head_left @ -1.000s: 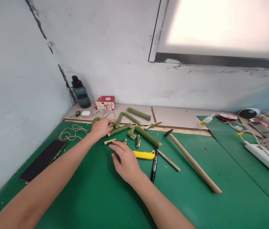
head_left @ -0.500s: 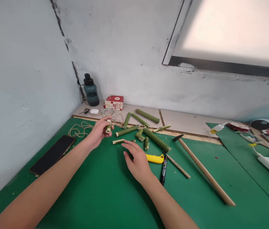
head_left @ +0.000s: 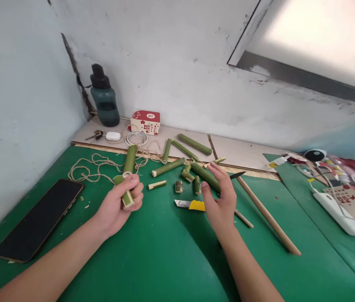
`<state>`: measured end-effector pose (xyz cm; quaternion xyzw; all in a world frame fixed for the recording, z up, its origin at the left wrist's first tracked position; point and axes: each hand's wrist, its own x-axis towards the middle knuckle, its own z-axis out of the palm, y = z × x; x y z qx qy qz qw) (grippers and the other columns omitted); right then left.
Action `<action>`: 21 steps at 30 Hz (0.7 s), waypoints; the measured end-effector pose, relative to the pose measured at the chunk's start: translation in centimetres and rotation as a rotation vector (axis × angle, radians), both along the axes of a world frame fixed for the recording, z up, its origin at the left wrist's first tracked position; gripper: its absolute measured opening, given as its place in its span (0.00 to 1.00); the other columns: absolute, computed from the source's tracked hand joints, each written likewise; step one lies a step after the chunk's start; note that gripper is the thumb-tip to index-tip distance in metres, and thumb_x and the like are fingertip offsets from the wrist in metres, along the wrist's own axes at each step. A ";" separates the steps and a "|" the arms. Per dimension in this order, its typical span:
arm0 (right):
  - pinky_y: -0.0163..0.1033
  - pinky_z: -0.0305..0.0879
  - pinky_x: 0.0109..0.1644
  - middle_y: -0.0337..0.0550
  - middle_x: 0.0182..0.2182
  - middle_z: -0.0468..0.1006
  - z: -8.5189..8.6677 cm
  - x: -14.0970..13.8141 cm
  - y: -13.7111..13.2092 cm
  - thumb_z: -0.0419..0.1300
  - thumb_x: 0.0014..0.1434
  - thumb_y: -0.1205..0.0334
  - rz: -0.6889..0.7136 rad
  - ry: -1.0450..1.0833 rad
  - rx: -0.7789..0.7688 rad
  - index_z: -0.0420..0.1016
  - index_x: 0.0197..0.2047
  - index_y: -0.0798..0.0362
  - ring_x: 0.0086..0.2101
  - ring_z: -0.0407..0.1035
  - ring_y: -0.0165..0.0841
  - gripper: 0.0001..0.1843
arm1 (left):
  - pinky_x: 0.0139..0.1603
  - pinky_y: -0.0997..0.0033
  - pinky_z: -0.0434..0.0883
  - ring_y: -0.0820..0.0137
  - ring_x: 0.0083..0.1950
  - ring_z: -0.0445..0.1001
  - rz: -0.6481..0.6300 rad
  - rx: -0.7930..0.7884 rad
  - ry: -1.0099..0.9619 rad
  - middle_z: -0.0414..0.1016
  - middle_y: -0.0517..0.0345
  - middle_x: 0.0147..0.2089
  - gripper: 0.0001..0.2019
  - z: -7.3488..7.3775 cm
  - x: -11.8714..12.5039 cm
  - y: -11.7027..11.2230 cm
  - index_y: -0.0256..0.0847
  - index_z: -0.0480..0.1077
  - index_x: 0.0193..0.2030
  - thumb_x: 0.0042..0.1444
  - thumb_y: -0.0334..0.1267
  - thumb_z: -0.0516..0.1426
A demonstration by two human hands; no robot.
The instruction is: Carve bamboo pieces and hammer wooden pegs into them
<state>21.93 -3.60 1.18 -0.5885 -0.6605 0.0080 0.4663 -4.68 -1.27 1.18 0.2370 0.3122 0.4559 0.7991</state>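
Note:
My left hand (head_left: 122,205) is closed around a short green bamboo piece (head_left: 128,199) whose pale cut end faces me. Just beyond it stands a thicker bamboo tube (head_left: 130,160), close to the twine (head_left: 94,165). My right hand (head_left: 219,197) is open above the table, thumb and fingers apart, with nothing in it. Partly hidden beneath that hand lies a yellow utility knife (head_left: 197,205), its blade out and pointing left. Between the hands are a small split bamboo strip (head_left: 157,185), a short bamboo stub (head_left: 179,187) and several other cut bamboo lengths (head_left: 167,167).
A black phone (head_left: 39,220) lies at the left. Along the back ledge are a water bottle (head_left: 104,100), a red-and-white box (head_left: 146,122), keys and a white case (head_left: 113,136). On the right are a hammer (head_left: 268,214), a stick (head_left: 244,219) and a power strip (head_left: 340,212).
My left hand has drawn back toward me with the bamboo piece. My right hand has moved right, over the knife handle, uncovering the blade and the stub. The view has shifted.

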 end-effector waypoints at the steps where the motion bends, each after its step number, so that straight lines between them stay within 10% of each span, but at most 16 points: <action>1: 0.63 0.64 0.70 0.50 0.65 0.72 -0.2 0.5 0.4 0.58 0.69 0.61 -0.026 -0.029 -0.031 0.69 0.67 0.42 0.66 0.66 0.46 0.24 | 0.21 0.77 0.55 0.81 0.20 0.49 -0.015 -0.017 0.008 0.47 0.69 0.24 0.20 0.0 0.3 -0.2 0.41 0.54 0.29 0.59 0.42 0.64; 8: 0.62 0.60 0.73 0.51 0.72 0.64 -1.8 2.0 1.3 0.57 0.71 0.53 0.009 -0.175 -0.210 0.57 0.75 0.42 0.71 0.58 0.47 0.32 | 0.23 0.77 0.58 0.77 0.26 0.61 0.071 0.150 0.355 0.70 0.60 0.37 0.11 -0.5 0.9 -0.8 0.43 0.71 0.40 0.58 0.45 0.64; 15: 0.60 0.58 0.74 0.52 0.72 0.64 -1.3 2.3 1.1 0.59 0.70 0.48 0.047 -0.129 -0.286 0.57 0.75 0.44 0.71 0.57 0.46 0.35 | 0.24 0.73 0.58 0.71 0.24 0.62 -0.012 0.577 1.057 0.66 0.61 0.26 0.13 -1.6 0.5 -1.1 0.46 0.76 0.40 0.61 0.54 0.62; 18: 0.62 0.57 0.74 0.51 0.74 0.61 -2.1 2.1 1.1 0.61 0.68 0.45 0.183 -0.135 -0.456 0.57 0.76 0.43 0.72 0.56 0.48 0.38 | 0.37 0.65 0.71 0.60 0.42 0.76 -0.113 0.903 1.395 0.78 0.54 0.43 0.14 -2.3 0.4 -0.8 0.50 0.78 0.51 0.65 0.50 0.58; 21: 0.63 0.54 0.75 0.51 0.76 0.55 -2.7 1.9 1.4 0.61 0.67 0.42 0.211 -0.111 -0.555 0.54 0.77 0.43 0.74 0.50 0.49 0.42 | 0.61 0.50 0.71 0.50 0.67 0.68 -0.130 1.136 1.529 0.70 0.51 0.68 0.22 -3.3 0.2 0.0 0.54 0.70 0.68 0.69 0.44 0.52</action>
